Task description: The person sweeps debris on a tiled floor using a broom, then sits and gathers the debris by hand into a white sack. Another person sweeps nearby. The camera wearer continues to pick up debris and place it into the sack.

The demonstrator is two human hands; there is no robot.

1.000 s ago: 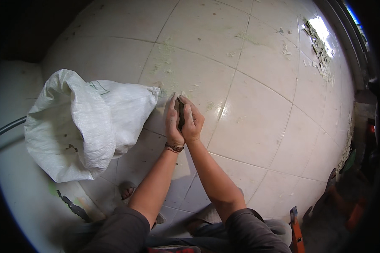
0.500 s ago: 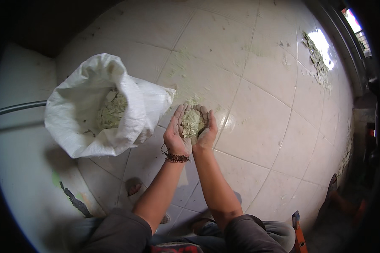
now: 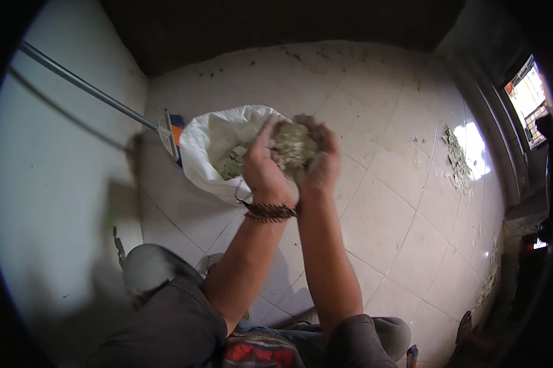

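Cupping a heap of grey-green rubble [image 3: 293,146], the left hand [image 3: 265,173] and right hand [image 3: 321,165] press together, palms up, just over the rim of an open white sack [image 3: 198,161]. The sack stands on the tiled floor [image 3: 387,214] and holds more such debris.

**Cupped handful of rubble above an open sack**

A clump of grey-green debris [image 3: 293,147], crumbly and mixed with pale flakes, sits heaped between two palms pressed side by side. The left hand [image 3: 265,168] cradles it from the left, thumb raised along its edge; the right hand [image 3: 321,162] closes round it from the right, fingers curled over the top. A white woven sack [image 3: 210,153] stands slumped on the tiled floor just behind and to the left of the clump, mouth wide open and rim rolled outward. More of the same greyish rubble lies inside the sack, low in its hollow.
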